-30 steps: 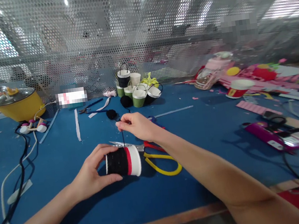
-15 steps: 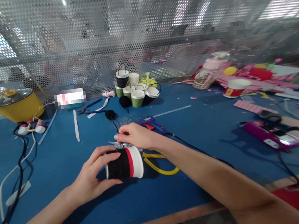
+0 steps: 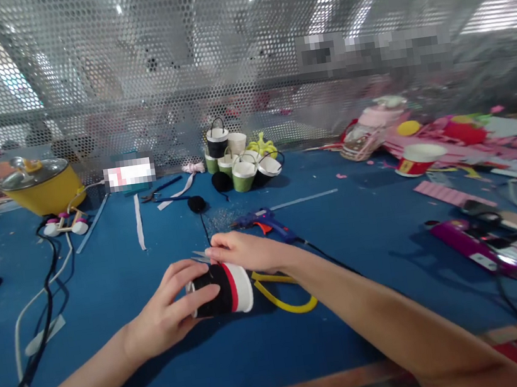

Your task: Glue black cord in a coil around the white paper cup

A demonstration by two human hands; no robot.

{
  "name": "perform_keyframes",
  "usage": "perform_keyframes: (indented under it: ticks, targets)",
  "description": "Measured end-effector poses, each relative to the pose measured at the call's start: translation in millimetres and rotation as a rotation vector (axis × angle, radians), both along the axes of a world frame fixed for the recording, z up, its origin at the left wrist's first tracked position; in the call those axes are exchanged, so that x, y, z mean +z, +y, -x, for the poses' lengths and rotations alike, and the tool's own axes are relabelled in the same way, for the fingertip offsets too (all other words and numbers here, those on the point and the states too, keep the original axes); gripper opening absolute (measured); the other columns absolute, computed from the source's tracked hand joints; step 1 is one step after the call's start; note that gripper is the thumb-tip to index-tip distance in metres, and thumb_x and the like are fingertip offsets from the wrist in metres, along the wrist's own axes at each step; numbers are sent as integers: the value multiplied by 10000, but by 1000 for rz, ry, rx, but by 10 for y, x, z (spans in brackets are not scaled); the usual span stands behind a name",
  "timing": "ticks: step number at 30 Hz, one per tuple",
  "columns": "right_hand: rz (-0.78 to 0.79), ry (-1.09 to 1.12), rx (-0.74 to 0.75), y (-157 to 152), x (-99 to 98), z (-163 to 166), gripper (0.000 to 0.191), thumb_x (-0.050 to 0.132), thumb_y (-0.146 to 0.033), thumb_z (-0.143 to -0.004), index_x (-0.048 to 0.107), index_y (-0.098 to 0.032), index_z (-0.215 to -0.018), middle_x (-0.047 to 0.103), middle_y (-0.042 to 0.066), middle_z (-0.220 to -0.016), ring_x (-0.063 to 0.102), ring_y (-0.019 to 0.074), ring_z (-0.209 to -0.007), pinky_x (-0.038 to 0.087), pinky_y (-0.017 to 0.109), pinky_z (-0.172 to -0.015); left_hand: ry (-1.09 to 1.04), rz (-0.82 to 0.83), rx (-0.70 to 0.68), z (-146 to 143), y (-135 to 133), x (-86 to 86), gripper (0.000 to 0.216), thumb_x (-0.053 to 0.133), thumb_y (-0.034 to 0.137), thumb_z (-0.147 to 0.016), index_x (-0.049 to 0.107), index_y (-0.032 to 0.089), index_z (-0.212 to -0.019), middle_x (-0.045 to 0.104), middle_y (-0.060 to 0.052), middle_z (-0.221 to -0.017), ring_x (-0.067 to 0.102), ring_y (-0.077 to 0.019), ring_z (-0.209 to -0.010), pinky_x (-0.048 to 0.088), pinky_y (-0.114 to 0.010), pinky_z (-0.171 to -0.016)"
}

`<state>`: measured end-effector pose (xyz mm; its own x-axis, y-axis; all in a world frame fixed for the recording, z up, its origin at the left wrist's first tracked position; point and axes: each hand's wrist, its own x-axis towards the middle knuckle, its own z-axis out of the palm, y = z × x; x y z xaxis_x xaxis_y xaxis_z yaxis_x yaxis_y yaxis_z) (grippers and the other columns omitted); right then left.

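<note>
A paper cup (image 3: 241, 288) lies on its side, wrapped in black yarn with a red band near its white rim end. My left hand (image 3: 172, 303) grips the black-wrapped part, fingers over the top. Just behind the cup, my right hand (image 3: 242, 251) pinches the black yarn, which runs back to a small black yarn ball (image 3: 196, 204) on the table. Scissors (image 3: 201, 256) lie partly hidden behind the cup and right hand. A yellow loop (image 3: 292, 306) rests right of the cup, partly under my right forearm. Beyond the right hand lies a blue glue gun (image 3: 272, 222).
Several small cups (image 3: 244, 175) with handles cluster at the back beside another black yarn ball (image 3: 222, 182). A yellow pot (image 3: 43, 187) and cables (image 3: 48, 297) occupy the left. A purple device (image 3: 466, 249), a red-and-white cup (image 3: 418, 160) and pink scraps lie right.
My left hand has shifted its fingers farther over the cup, and the cup has turned slightly. The right hand has lowered closer behind it. The whole view has shifted a little.
</note>
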<state>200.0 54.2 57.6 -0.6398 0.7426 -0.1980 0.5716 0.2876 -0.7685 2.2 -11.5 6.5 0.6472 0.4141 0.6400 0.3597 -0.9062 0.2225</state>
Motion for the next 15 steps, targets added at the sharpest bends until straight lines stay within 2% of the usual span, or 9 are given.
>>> perform_keyframes:
  ticks: [3,7,10,12,15]
  targets:
    - [-44,-6,-19,20,32,18,265,429,-370,-842,386,-188,-655,417,-41,-603,361,99,-563,283,241,-512,19,26,55,1,17,4,454,480,17,-802,407,222,-1201,406,-140,-1221,386,-283,-1155,449,-484,-875]
    - [-124,16,-91,-5,57,30,250,419,-348,-851,374,-192,-661,365,-54,-581,342,98,-554,272,243,-513,-41,184,138,-23,17,3,524,484,48,-815,335,260,-1270,391,-134,-1243,411,-259,-1169,448,-437,-907]
    - [-203,31,-140,-43,38,37,235,410,-333,-857,369,-197,-670,379,-51,-588,347,99,-552,281,246,-528,-90,402,198,-43,9,6,631,611,211,-781,279,256,-1315,395,-135,-1261,416,-277,-1183,412,-449,-957]
    - [-268,30,-161,-62,8,50,231,414,-316,-856,361,-199,-663,400,-41,-607,362,105,-565,290,253,-546,-163,591,188,-55,10,14,719,669,326,-728,271,241,-1321,414,-137,-1255,439,-291,-1165,427,-444,-941]
    - [-345,27,-163,-72,-35,75,226,421,-293,-854,354,-202,-658,430,-19,-656,396,120,-607,303,266,-578,-303,871,105,-69,30,29,589,596,399,-776,342,202,-1270,507,-123,-1157,535,-260,-1053,488,-395,-857]
